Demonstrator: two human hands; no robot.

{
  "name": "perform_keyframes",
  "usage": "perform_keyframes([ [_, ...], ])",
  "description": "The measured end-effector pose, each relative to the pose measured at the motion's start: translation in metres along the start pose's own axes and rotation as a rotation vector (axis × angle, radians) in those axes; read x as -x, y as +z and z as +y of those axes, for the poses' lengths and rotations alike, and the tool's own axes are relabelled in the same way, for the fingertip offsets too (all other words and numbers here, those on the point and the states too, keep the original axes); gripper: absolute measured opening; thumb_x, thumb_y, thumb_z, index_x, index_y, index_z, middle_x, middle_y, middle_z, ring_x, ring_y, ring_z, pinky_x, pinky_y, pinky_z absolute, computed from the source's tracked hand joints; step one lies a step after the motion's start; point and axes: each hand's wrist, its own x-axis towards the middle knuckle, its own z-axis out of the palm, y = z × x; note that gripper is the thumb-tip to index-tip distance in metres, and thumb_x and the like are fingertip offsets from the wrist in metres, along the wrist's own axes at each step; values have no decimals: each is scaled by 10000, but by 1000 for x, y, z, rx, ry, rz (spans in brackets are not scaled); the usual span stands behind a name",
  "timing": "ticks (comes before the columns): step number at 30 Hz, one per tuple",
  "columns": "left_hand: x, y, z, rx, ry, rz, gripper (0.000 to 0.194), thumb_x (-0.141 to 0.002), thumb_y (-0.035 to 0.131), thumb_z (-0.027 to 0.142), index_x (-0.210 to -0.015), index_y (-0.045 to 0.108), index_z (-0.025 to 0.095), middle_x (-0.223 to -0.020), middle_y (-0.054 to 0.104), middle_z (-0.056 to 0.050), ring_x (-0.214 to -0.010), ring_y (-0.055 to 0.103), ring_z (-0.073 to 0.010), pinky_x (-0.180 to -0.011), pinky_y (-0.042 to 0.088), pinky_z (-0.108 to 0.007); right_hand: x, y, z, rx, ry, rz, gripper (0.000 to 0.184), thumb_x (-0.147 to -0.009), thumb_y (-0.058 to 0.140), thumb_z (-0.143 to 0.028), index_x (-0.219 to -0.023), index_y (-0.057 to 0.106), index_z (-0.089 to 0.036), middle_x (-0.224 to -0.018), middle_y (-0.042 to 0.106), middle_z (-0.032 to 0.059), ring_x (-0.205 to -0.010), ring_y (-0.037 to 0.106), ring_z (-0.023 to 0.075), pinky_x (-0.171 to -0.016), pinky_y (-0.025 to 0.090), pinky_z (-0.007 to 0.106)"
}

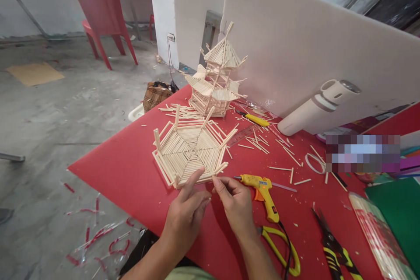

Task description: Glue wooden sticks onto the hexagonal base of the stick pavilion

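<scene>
An octagonal-looking base of pale wooden sticks (183,148), with short posts standing up around its rim, lies on the red table. My left hand (185,212) is at its near edge, the index finger stretched out over the sticks and the other fingers partly bent; I see nothing held in it. Beside it, my right hand (234,197) has thumb and fingers pinched together near the base's front right edge. What they pinch, if anything, is too small to make out. A yellow hot glue gun (262,190) lies just right of this hand.
Behind the base stands a tiered stick pagoda (218,78). Loose sticks (257,140), a yellow utility knife (257,119), a white bottle (315,107) and pliers (331,238) lie to the right. The red table's (108,168) left edge drops to the floor.
</scene>
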Motion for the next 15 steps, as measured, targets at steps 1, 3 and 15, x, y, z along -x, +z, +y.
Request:
perform_keyframes([
  [1, 0, 0, 0, -7, 2, 0, 206, -929, 498, 110, -873, 672, 204, -1425, 553, -152, -980, 706, -188, -875, 551, -326, 0, 0, 0, 0, 3, 2, 330, -860, 639, -481, -782, 720, -171, -684, 668, 8, -646, 574, 145, -616, 461, 227],
  [3, 0, -1, 1, -12, 5, 0, 207, -928, 498, 107, -872, 672, 205, -1415, 563, -156, -1003, 704, -199, -884, 548, -335, 0, 1, 1, 4, 2, 7, 325, -862, 641, -477, -782, 719, -172, -684, 668, 7, -651, 572, 144, -619, 459, 226],
  [15, 3, 1, 0, 48, -19, -5, 204, -939, 494, 105, -864, 666, 185, -1455, 513, -186, -894, 716, -168, -812, 553, -296, 1, 2, 1, 38, -15, 20, 334, -871, 623, -484, -794, 720, -174, -693, 669, 10, -660, 578, 152, -627, 456, 231],
])
